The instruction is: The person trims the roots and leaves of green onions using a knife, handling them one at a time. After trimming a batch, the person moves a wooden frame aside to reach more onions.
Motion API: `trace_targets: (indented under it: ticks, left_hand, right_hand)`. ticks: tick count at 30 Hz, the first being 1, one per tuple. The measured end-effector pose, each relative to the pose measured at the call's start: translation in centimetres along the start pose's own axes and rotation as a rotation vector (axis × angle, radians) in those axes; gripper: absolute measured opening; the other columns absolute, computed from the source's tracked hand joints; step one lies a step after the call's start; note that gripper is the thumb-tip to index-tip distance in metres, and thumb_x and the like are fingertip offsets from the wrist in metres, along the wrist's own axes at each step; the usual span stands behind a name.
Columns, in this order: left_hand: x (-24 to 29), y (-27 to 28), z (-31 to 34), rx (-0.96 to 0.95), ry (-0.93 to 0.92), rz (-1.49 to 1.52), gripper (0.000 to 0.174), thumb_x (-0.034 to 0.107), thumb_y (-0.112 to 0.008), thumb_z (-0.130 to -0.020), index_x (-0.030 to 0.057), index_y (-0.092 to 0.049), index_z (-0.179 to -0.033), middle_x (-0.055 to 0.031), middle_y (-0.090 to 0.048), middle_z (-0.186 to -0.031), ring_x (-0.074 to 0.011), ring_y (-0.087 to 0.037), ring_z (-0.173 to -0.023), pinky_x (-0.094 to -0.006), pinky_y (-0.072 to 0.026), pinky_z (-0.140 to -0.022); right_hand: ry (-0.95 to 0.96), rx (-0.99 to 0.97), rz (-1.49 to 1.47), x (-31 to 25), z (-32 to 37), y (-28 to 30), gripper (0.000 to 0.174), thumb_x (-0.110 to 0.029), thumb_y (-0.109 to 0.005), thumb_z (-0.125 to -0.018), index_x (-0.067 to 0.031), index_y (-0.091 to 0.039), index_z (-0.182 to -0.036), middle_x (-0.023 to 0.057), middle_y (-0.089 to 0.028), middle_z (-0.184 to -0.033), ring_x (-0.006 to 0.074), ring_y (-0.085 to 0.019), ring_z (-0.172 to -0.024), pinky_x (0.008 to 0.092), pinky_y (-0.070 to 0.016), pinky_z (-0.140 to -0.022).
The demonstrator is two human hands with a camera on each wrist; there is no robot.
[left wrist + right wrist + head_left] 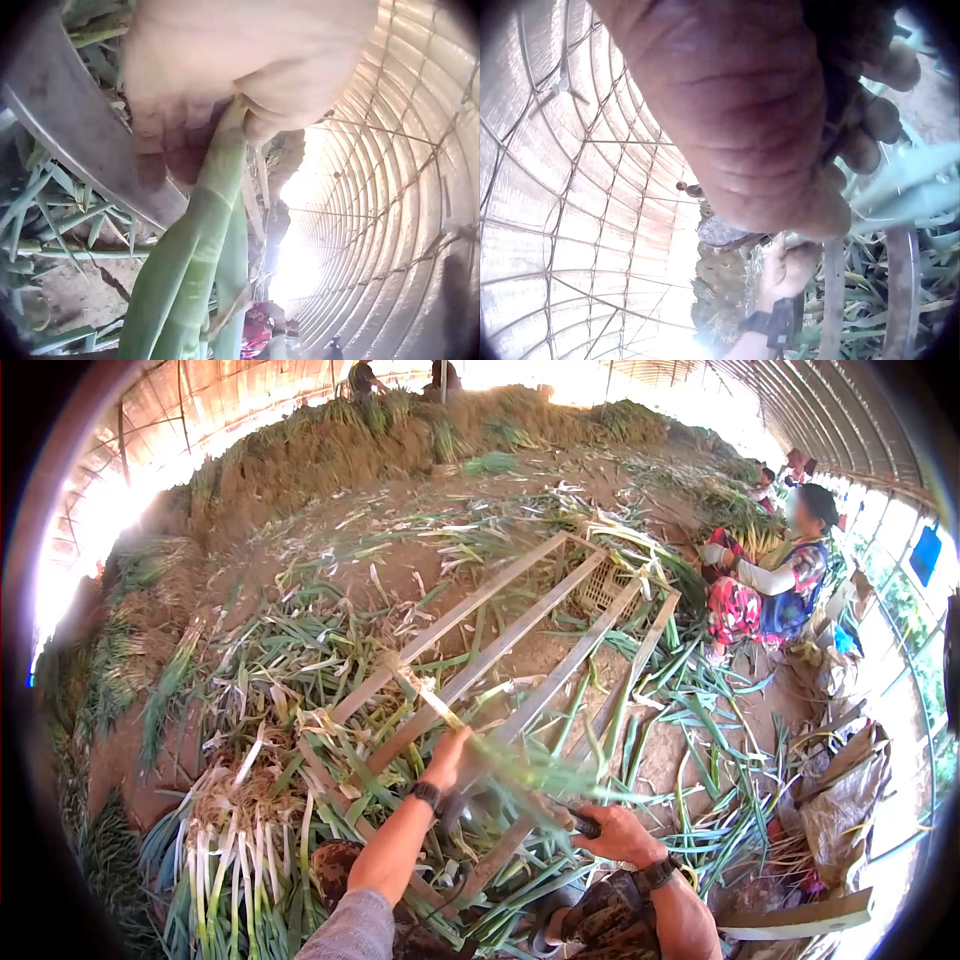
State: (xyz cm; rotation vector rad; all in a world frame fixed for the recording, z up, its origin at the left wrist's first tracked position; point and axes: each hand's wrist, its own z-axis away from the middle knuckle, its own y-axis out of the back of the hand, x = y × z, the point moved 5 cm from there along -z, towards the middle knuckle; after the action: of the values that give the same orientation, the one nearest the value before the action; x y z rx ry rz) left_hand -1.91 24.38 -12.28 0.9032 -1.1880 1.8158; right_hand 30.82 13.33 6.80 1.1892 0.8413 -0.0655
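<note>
My left hand (448, 760) grips a green onion (191, 255) by its stalk, thumb against curled fingers, over a slatted rack (535, 705). In the head view the onion's leaves (540, 772) are a green blur stretching right toward my other hand. My right hand (625, 835) is curled round the dark handle (583, 822) of a tool, low at the rack's right side. The tool's far end is blurred among the leaves, and I cannot tell its kind. A grey slat (67, 112) passes beside my left fingers in the left wrist view.
Bundled green onions (240, 860) with white stems lie at lower left. Loose leaves (710, 730) litter the soil around the rack. A plastic crate (605, 588) stands at the rack's far end. A seated person (775, 575) is at right, near crumpled sacks (845, 790). Stacked onions (320, 460) line the back.
</note>
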Motion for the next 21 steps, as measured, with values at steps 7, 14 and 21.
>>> trace_targets:
  ticks: [7,14,21]
  left_hand:
    - [-0.2,5.7,7.4,0.052,0.077,-0.242,0.018,0.025,-0.058,-0.099,0.0074,-0.055,-0.101,-0.0066,-0.061,-0.085,-0.0221,-0.067,-0.075,-0.0401,-0.0574,-0.064]
    - [-0.3,4.7,11.8,0.134,0.169,-0.008,0.019,0.025,-0.059,-0.099,0.0068,-0.053,-0.103,-0.0100,-0.064,-0.092,-0.0284,-0.068,-0.079,-0.0450,-0.0580,-0.066]
    - [-1.6,3.7,10.4,-0.011,0.127,0.193,0.024,0.027,-0.054,-0.101,0.0043,-0.057,-0.107,-0.0153,-0.066,-0.104,-0.0316,-0.066,-0.097,-0.0489,-0.0551,-0.085]
  right_hand:
    - [-0.015,0.005,0.069,1.2,1.7,-0.2,0.045,-0.036,-0.074,-0.077,-0.0093,-0.068,-0.113,0.0176,-0.071,-0.084,0.0358,-0.069,-0.080,0.0441,-0.0543,-0.073]
    - [-0.003,-0.059,0.259,2.1,1.7,-2.2,0.040,-0.038,-0.068,-0.078,-0.0129,-0.067,-0.109,0.0176,-0.070,-0.083,0.0394,-0.067,-0.080,0.0489,-0.0538,-0.074]
    - [0.031,-0.040,0.273,-0.9,1.8,-3.1,0.023,-0.027,-0.063,-0.080,-0.0107,-0.066,-0.095,0.0171,-0.069,-0.086,0.0378,-0.067,-0.083,0.0485,-0.0523,-0.073]
